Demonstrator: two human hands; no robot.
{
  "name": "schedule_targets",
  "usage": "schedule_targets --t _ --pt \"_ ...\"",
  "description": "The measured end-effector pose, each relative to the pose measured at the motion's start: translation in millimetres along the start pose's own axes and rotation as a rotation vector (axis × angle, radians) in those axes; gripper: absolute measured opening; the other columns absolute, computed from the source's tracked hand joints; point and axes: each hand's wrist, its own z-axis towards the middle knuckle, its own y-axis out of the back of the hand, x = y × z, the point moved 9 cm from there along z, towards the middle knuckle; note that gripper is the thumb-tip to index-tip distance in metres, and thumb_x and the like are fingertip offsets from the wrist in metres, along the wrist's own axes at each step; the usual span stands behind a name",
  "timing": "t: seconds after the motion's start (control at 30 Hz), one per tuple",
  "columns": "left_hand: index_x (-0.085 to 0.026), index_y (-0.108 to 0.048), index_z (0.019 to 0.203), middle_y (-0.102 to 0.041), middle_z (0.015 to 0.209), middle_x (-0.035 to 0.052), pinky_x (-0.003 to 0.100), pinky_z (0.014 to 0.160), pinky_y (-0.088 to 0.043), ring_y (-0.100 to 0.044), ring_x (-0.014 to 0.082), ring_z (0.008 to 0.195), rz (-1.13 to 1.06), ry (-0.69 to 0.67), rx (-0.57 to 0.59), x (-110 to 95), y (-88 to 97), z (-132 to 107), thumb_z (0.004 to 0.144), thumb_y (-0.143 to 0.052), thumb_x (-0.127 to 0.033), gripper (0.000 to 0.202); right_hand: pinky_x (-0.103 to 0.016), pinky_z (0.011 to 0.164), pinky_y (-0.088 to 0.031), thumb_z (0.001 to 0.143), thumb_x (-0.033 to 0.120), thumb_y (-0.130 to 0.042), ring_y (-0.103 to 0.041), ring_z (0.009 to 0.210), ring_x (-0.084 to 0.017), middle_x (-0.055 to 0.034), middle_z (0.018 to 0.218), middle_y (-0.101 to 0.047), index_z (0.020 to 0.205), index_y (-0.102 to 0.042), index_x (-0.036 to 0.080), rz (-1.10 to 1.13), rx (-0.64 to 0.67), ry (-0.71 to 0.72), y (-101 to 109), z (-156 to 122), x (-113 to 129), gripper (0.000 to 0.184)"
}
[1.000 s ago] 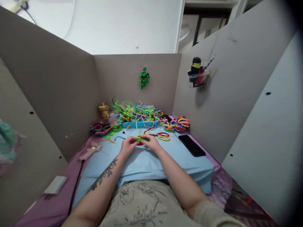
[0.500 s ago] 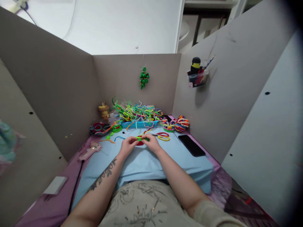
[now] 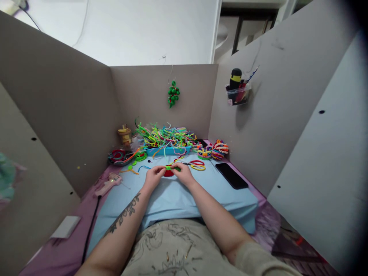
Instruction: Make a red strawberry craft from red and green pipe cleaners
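Between my fingertips is a small green and red pipe-cleaner piece [image 3: 168, 168], its green part on top and a red part below. My left hand [image 3: 154, 177] pinches its left side, and my right hand [image 3: 183, 173] pinches the right side, where more green shows by the fingers. Both hands are closed, just above the blue cloth [image 3: 175, 195]. Just beyond my right hand lie scissors [image 3: 197, 165] with red and yellow handles. A blue pipe cleaner [image 3: 143, 168] and an orange one [image 3: 130, 171] rest left of my left hand.
A blue tray [image 3: 169, 151] heaped with colourful pipe cleaners stands at the back. Braided coloured pieces [image 3: 220, 149] sit right of it. A black phone [image 3: 231, 176] lies at right, a pink glue gun [image 3: 108, 184] at left. Grey panels [image 3: 163, 103] enclose three sides.
The fingertips have drawn slightly apart, so more of the green and red piece shows between them. The whole view has shifted a little.
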Motion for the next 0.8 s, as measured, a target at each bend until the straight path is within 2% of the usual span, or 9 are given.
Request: schedule_targets --t 0.07,0.2,0.37,0.47,0.57,0.7,0.8 --pt "-0.013 -0.071 0.083 -0.07 0.068 0.0042 0.025 0.059 -0.047 -0.061 0.0156 0.06 -0.024 0.051 -0.009 5 0.3 1 0.07 -0.065 -0.037 0.028 -0.029 0.074 -0.047 0.072 0.016 -0.059 -0.062 0.076 -0.017 -0.0031 0.078 -0.068 0.077 -0.068 0.018 -0.023 -0.018 0.023 2 0 2 0.011" --pt "-0.012 -0.071 0.078 -0.064 0.055 0.0012 0.022 0.051 -0.041 -0.055 0.0125 0.051 -0.001 0.087 0.077 8 -8.3 0 0.073 -0.061 -0.041 0.03 -0.03 0.075 -0.046 0.073 0.013 -0.058 -0.061 0.077 -0.018 -0.0041 0.077 -0.067 0.074 -0.067 0.018 -0.102 -0.001 0.156 -2 -1 14 0.011" --pt "-0.012 -0.068 0.068 -0.062 0.051 0.0009 0.022 0.05 -0.041 -0.053 0.0115 0.047 0.026 0.115 0.107 12 -11.2 -1 0.076 -0.057 -0.039 0.03 -0.033 0.078 -0.045 0.074 0.012 -0.056 -0.06 0.078 -0.019 -0.0038 0.075 -0.067 0.072 -0.066 0.02 -0.154 0.023 0.25 -8 -4 23 0.013" --pt "-0.012 -0.069 0.078 -0.069 0.063 0.0039 0.024 0.054 -0.046 -0.059 0.014 0.054 -0.013 0.111 0.101 12 -11.7 -1 0.074 -0.059 -0.039 0.028 -0.032 0.076 -0.046 0.074 0.012 -0.055 -0.059 0.077 -0.018 -0.0038 0.076 -0.067 0.074 -0.066 0.02 -0.154 0.035 0.225 -10 -4 21 0.014" --pt "-0.013 -0.069 0.09 -0.072 0.079 0.0066 0.026 0.061 -0.05 -0.065 0.0172 0.067 -0.028 0.022 0.114 6 -13.8 -1 0.069 -0.067 -0.034 0.03 -0.03 0.073 -0.046 0.073 0.013 -0.055 -0.059 0.077 -0.018 -0.0038 0.077 -0.065 0.077 -0.066 0.019 -0.142 0.038 0.166 -10 -3 17 0.013" --pt "-0.016 -0.071 0.087 -0.072 0.082 0.007 0.028 0.069 -0.051 -0.065 0.0181 0.072 0.06 -0.097 0.05 1 -7.8 0 0.07 -0.067 -0.03 0.023 -0.03 0.076 -0.047 0.073 0.016 -0.057 -0.061 0.082 -0.018 -0.0034 0.085 -0.066 0.086 -0.065 0.019 -0.098 0.075 0.076 -14 -4 7 0.015" --pt "-0.016 -0.072 0.084 -0.072 0.083 0.0076 0.029 0.072 -0.051 -0.065 0.0192 0.076 0.084 -0.128 0.022 0 -4.3 0 0.07 -0.067 -0.029 0.02 -0.03 0.078 -0.048 0.075 0.018 -0.056 -0.062 0.084 -0.018 -0.0029 0.089 -0.068 0.094 -0.064 0.019 -0.066 0.128 0.001 -19 -4 -2 0.02"
